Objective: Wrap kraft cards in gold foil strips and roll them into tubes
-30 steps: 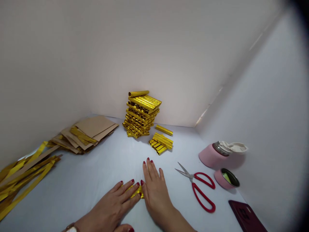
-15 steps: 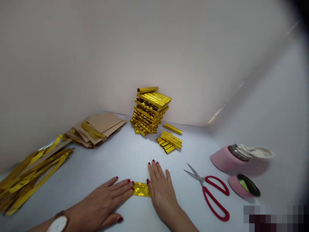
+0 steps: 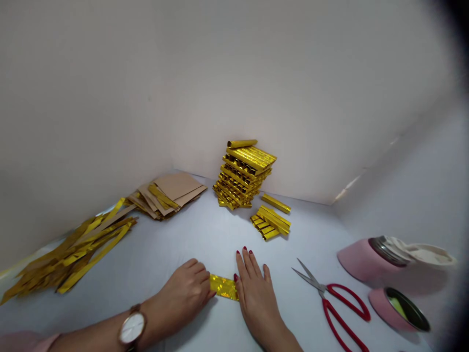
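Note:
A small piece of shiny gold foil paper [image 3: 224,287] lies on the table between my two hands. My left hand [image 3: 186,288], with a watch on its wrist, is closed with curled fingers on the paper's left end. My right hand [image 3: 255,296] lies flat with its fingers stretched out, covering the paper's right end. To the right of my right hand, scissors [image 3: 322,288] with red handles lie with their blades apart. My left fingertips are mostly hidden.
Rolled gold paper tubes are piled in a tall stack [image 3: 244,178] near the wall, with loose tubes [image 3: 271,222] in front. Brown card sheets [image 3: 179,188] and gold strips [image 3: 80,249] lie left. An opened pink flask [image 3: 361,261] and a pink cup [image 3: 388,308] stand right.
My left hand has gone from lying flat with extended fingers to closed on the paper's left end. My right hand stays flat. The whole view has shifted, so things appear further right.

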{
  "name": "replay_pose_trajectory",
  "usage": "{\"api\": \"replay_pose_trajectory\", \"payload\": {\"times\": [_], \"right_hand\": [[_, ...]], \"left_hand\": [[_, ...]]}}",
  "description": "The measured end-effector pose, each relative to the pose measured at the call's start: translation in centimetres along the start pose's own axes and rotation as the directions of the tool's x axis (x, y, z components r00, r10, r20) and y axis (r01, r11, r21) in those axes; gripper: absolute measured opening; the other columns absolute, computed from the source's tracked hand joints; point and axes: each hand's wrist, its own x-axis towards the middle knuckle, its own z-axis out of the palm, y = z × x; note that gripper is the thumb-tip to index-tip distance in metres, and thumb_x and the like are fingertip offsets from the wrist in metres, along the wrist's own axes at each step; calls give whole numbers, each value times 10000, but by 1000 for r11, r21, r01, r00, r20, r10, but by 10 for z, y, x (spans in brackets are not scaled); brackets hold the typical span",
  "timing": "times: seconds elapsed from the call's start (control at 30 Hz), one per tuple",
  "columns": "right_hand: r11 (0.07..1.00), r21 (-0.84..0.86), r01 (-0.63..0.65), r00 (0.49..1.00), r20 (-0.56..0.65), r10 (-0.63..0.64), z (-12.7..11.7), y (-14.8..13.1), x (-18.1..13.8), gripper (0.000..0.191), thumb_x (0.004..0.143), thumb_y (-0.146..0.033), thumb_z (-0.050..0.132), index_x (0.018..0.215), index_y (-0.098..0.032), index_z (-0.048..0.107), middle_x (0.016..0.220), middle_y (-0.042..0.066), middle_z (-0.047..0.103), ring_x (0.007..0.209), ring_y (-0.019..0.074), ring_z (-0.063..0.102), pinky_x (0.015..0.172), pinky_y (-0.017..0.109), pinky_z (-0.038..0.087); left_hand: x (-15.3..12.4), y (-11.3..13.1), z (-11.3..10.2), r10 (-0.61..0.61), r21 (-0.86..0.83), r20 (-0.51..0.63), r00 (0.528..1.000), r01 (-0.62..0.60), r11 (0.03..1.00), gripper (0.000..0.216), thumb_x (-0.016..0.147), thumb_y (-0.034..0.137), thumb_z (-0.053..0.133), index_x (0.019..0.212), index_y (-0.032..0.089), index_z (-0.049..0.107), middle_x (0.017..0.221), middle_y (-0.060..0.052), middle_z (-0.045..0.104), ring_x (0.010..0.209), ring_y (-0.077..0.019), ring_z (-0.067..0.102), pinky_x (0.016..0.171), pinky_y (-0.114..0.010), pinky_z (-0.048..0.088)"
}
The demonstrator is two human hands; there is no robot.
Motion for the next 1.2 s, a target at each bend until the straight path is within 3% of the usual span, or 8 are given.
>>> {"api": "replay_pose_trajectory", "payload": {"times": [0.07, 0.17, 0.23, 0.33, 0.47, 0.63, 0.83, 1.2], "right_hand": [[1000, -3, 4, 1000, -3, -4, 1, 0, 0, 507, 944, -226, 281, 1447, -164, 276, 1509, 76, 172, 1378, 265, 207, 1038, 561, 287], [1000, -17, 4, 1000, 6, -4, 4, 0, 1, 524, 923, -186, 297, 1446, -154, 279, 1506, 85, 176, 1374, 269, 218, 1042, 564, 281], [1000, -22, 6, 1000, 7, -6, 7, 1, 1, 547, 900, -150, 308, 1446, -144, 278, 1505, 88, 171, 1373, 272, 215, 1045, 564, 278], [1000, -3, 12, 1000, -5, -12, 7, 2, 0, 539, 909, -166, 297, 1447, -139, 279, 1506, 83, 164, 1375, 274, 201, 1050, 564, 276], [999, 38, 17, 1000, -8, -17, 4, 5, -2, 506, 951, -233, 254, 1448, -140, 270, 1502, 57, 171, 1376, 258, 202, 1054, 562, 276], [997, 28, -72, 997, -6, 72, 6, 15, -7, 503, 953, -230, 234, 1446, -140, 273, 1497, 45, 178, 1372, 258, 214, 1046, 575, 277], [992, 89, -86, 987, -127, 97, 19, 23, -12, 481, 957, -265, 287, 1428, -182, 336, 1481, 13, 245, 1364, 234, 249, 1051, 523, 318], [981, 49, -188, 975, -116, 192, 33, 38, -7, 557, 839, -28, 287, 1360, -127, 458, 1413, 93, 395, 1286, 271, 389, 984, 496, 420]], "left_hand": [[18, 8, 6, -58, 5, -35, 998, 58, 998, 268, 946, 128, 402, 837, 131, 647, 867, -107, 692, 868, -280, 636, 795, -461, 491], [39, 14, 24, -87, -16, -82, 993, 86, 996, 324, 937, 97, 386, 1234, 91, 516, 1344, -166, 506, 1252, -298, 437, 987, -490, 379], [46, 14, 35, -99, -37, -83, 992, 96, 995, 428, 946, 176, 412, 1367, 104, 384, 1449, -157, 383, 1336, -293, 325, 1037, -519, 316], [47, 12, 43, -131, -59, -69, 989, 127, 990, 501, 961, 291, 403, 1415, 98, 313, 1468, -156, 347, 1357, -290, 285, 1058, -540, 275], [45, 10, 41, -175, -62, -53, 983, 171, 983, 488, 952, 216, 367, 1421, 94, 315, 1472, -145, 335, 1358, -274, 287, 1063, -515, 283], [45, 10, 41, -176, -48, -66, 982, 173, 984, 486, 937, 188, 374, 1417, 120, 346, 1469, -135, 337, 1348, -276, 309, 1051, -516, 305], [47, 6, 48, -154, -13, -126, 980, 154, 988, 466, 932, 204, 397, 1393, 137, 409, 1443, -141, 376, 1319, -296, 362, 1022, -514, 348], [49, 0, 57, -126, 42, -190, 974, 136, 990, 451, 892, 206, 455, 1338, 160, 499, 1398, -112, 439, 1268, -286, 443, 988, -433, 409]]}}
